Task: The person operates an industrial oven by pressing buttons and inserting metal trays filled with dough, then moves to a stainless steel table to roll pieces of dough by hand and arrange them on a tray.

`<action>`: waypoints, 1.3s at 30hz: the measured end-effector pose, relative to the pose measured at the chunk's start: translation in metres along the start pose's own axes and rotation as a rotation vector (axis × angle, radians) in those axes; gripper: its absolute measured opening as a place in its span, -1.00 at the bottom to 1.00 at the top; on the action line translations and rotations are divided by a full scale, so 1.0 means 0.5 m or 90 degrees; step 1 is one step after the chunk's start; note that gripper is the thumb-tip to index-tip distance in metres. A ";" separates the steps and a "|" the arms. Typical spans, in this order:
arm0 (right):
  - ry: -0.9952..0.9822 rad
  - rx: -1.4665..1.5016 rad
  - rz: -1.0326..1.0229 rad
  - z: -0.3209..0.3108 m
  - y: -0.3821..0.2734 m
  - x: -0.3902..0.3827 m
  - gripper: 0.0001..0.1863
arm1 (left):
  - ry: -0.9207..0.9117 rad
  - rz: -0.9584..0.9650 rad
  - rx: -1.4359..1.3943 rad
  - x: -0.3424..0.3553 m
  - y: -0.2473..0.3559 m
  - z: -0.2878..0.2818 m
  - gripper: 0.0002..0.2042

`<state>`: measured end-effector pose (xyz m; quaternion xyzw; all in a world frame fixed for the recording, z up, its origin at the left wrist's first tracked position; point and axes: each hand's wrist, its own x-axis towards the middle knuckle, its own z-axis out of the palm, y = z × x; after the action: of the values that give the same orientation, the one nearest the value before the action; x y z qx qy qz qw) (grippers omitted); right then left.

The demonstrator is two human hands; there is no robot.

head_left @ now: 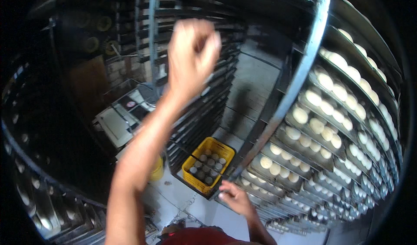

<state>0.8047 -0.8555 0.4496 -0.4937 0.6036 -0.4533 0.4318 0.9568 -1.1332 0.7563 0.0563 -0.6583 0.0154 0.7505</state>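
My left hand [193,56] is raised high at the upper middle, its fingers curled in with a dark hollow beside the thumb. Nothing shows in it, though motion blurs its outline. Behind it stands a dark rack [208,99] of closely stacked shelves. Low down, my right hand [236,198] hangs with its fingers apart and slightly bent, holding nothing. Nearest to it are the lower trays of a tall metal rack, where rows of pale round dough pieces [319,104] sit, and a yellow plastic crate [229,150] with several round greyish things inside.
A blue-grey rack post [299,78] slants down at the right. On the left are a white flat-topped item [115,125], a yellow bucket [157,170] and another tray rack [43,208] with pale pieces. Pale tiled floor [173,200] lies below.
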 end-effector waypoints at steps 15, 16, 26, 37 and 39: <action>-0.638 -0.288 -0.087 0.170 0.301 0.126 -0.79 | -0.747 -1.365 0.339 -1.071 0.875 -0.588 -0.45; -0.649 -0.365 -0.165 0.210 0.268 0.134 -0.85 | -0.646 -1.302 0.352 -1.179 0.991 -0.612 -0.46; -1.041 -0.320 -0.072 0.479 0.387 -0.175 -0.42 | -0.118 -1.391 0.287 -1.088 1.398 -0.441 -0.57; -1.398 -0.504 -0.657 0.856 0.237 -1.011 -0.33 | 0.391 -1.297 0.388 -1.110 1.907 -0.537 -0.55; -1.424 -0.510 -0.735 0.885 0.242 -1.115 -0.35 | 0.608 -1.244 0.513 -1.094 1.970 -0.507 -0.56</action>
<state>1.2865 -0.3462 0.2773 -0.8766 -0.2808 0.2874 0.2647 1.0386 -0.1004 0.2462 0.7640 0.0688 -0.3424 0.5425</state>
